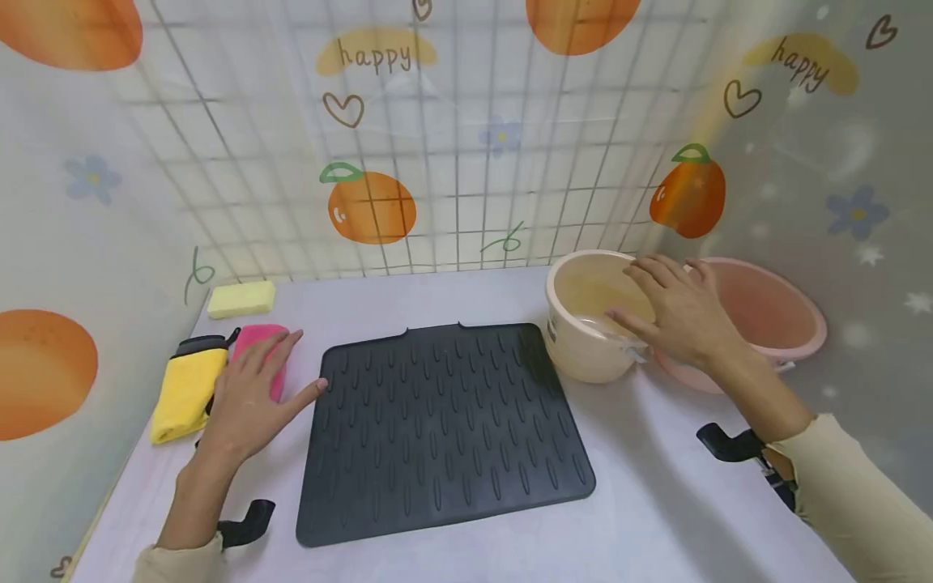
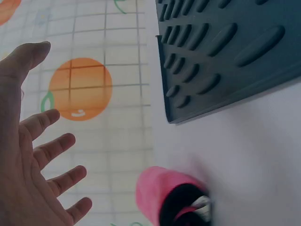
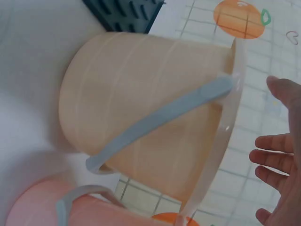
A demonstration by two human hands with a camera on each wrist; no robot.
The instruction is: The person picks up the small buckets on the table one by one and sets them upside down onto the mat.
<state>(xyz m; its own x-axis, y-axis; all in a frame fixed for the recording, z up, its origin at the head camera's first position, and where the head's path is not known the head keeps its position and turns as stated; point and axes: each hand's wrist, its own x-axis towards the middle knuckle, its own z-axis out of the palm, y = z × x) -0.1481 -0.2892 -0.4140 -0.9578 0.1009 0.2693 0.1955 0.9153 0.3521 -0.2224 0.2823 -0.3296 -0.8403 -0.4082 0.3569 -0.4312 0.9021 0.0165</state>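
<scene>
My left hand [image 1: 248, 405] hovers by the left side of a dark ribbed mat [image 1: 445, 429], its fingers spread. From the head camera it partly covers a pink folded cloth [image 1: 250, 334]; the left wrist view shows the palm [image 2: 19, 160] holding nothing, apart from the cloth [image 2: 155, 186]. My right hand [image 1: 681, 312] is held above the rim of a cream bucket [image 1: 583, 356] with fingers apart. In the right wrist view, a gap separates that hand [image 3: 287, 155] from the bucket [image 3: 136, 80], whose grey handle [image 3: 160, 120] hangs down its side.
Beside the cream bucket at the right stands a pink bucket [image 1: 790, 320], partly hidden by the right hand. On the left lie a yellow folded cloth [image 1: 188, 389] with a dark band and a pale yellow sponge [image 1: 242, 300]. A patterned curtain [image 1: 452, 121] hangs behind the white table [image 1: 656, 502].
</scene>
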